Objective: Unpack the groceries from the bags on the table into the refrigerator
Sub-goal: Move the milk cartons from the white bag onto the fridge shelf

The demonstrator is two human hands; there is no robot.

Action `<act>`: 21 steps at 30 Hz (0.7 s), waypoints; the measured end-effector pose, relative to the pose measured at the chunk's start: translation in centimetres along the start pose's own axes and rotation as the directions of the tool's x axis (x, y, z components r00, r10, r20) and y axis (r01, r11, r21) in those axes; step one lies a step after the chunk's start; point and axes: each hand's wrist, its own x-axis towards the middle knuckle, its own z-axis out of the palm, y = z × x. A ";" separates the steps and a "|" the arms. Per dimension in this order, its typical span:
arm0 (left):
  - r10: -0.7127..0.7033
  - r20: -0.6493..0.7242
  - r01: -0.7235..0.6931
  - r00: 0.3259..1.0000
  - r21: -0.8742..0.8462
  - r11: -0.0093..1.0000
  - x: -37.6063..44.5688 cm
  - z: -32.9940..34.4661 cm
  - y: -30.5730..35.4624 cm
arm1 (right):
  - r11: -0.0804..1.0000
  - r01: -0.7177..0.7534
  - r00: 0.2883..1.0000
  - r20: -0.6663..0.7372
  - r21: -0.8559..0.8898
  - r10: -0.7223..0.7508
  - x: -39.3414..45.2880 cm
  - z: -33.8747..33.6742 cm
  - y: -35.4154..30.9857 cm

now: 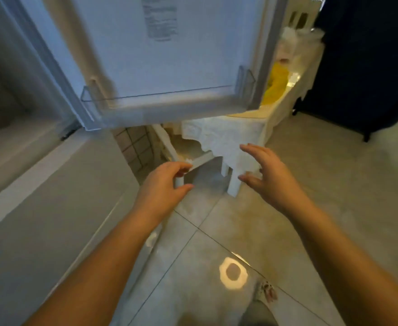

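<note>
The refrigerator door [165, 55] stands swung open ahead of me, its clear lower door shelf [160, 96] bare. The fridge body [28, 165] fills the left side, its inside mostly out of view. My left hand [165, 182] and my right hand [263, 175] hover in front of me, below the door, fingers apart and holding nothing. Behind the door, a table with a white lace cloth [226, 137] carries a yellow bag [275, 85] and a pale plastic bag [294, 36], both partly hidden.
A dark blue curtain or cabinet [367, 62] stands at the right beyond the table. Pale glossy floor tiles [240, 231] spread below my arms, with a lamp reflection. The table's white legs [234, 187] stand just past my hands.
</note>
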 end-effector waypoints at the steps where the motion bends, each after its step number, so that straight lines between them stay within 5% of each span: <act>1: 0.026 0.026 -0.026 0.999 -0.008 1.000 1.2 1.7 1.4 | 0.999 -0.041 0.999 -0.016 -0.014 0.041 -0.3 -1.2 2.1; 9: 0.129 0.186 -0.118 0.974 -0.072 0.990 11.3 16.5 13.3 | 0.974 -0.224 0.972 -0.075 -0.015 0.222 -0.6 -12.0 18.5; 21: 0.060 0.145 -0.048 0.988 -0.089 0.995 25.9 27.6 21.9 | 0.973 -0.229 0.973 -0.004 0.020 0.229 9.2 -22.0 33.5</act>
